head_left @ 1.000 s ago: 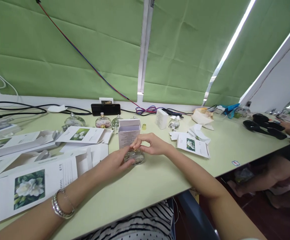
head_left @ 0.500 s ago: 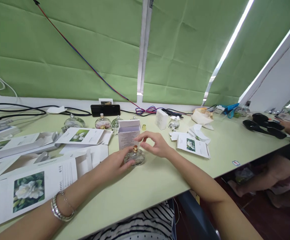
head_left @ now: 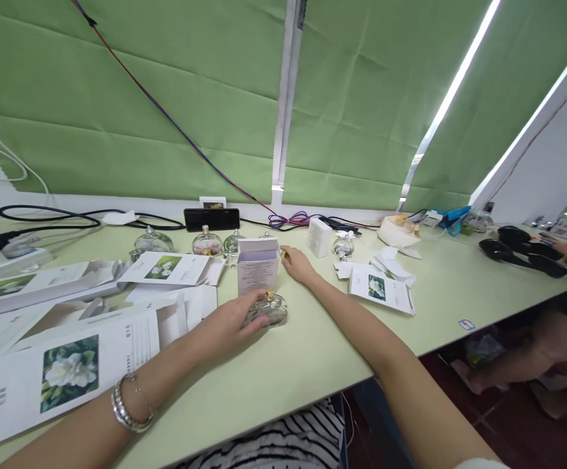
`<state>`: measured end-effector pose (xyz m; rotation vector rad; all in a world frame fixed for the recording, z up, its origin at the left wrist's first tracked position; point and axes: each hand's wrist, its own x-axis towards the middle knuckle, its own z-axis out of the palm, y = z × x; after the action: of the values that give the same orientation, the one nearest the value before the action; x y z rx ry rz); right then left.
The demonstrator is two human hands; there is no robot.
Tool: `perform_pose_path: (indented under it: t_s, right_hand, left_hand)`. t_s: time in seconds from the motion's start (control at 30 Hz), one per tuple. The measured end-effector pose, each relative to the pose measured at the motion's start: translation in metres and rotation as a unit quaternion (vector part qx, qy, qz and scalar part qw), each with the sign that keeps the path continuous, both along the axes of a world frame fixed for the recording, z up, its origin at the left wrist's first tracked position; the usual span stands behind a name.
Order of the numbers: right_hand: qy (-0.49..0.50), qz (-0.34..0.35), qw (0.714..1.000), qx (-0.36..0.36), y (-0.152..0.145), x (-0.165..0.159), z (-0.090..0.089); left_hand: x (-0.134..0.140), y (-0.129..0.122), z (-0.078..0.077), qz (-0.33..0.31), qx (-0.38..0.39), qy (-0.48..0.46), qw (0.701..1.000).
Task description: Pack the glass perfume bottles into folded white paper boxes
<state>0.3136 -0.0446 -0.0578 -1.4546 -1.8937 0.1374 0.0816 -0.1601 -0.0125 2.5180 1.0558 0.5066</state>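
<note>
Currently I have the hands apart. On the head view, the left hand (head_left: 234,319) is closed round the left side of the bottle (head_left: 277,314), which stands on the table (head_left: 312,365) just in front of the open box (head_left: 257,272). Beyond, my right hand (head_left: 297,264) has its fingertips at the gold cap (head_left: 283,254), beside the box; whether they grip it, I cannot tell.

glass bottle (head_left: 277,314) | clear, oval, gold neck | upright on table (head_left: 312,365) | small yellowish cap (head_left: 283,254) | farther back, mostly hidden, pose unclear
</note>
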Motion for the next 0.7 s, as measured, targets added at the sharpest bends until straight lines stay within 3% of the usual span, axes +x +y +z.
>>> perform_pose_path:
  t_s: [0.13,0.2,0.3,0.37,0.47,0.53,0.7]
  right_hand:
    - [0.053,-0.046,0.997,0.024,-0.010,0.001,0.009]
    - [0.115,-0.052,0.987,0.097,-0.024,-0.002,0.022]
    - [0.211,0.031,0.938,0.274,-0.056,-0.017,0.046]
    - [0.196,0.125,0.919,0.318,-0.081,-0.029,0.057]
    - [0.084,0.242,0.924,0.283,-0.110,-0.040,0.056]
    - [0.040,0.275,0.929,0.246,-0.117,-0.040,0.046]
    - [0.047,0.344,0.924,0.158,-0.110,-0.028,0.022]
  left_hand:
    - [0.000,0.001,-0.001,0.002,-0.004,-0.002,1.000]
    - [0.000,0.001,-0.001,-0.001,-0.004,-0.008,1.000]
    - [-0.001,0.000,0.000,-0.003,-0.004,-0.013,1.000]
    - [-0.001,-0.001,0.001,-0.006,-0.006,-0.012,1.000]
    - [-0.001,-0.003,0.004,-0.014,-0.021,-0.011,1.000]
    - [0.000,-0.004,0.006,-0.019,-0.032,-0.015,0.999]
    - [0.000,-0.005,0.007,-0.031,-0.042,-0.039,0.998]
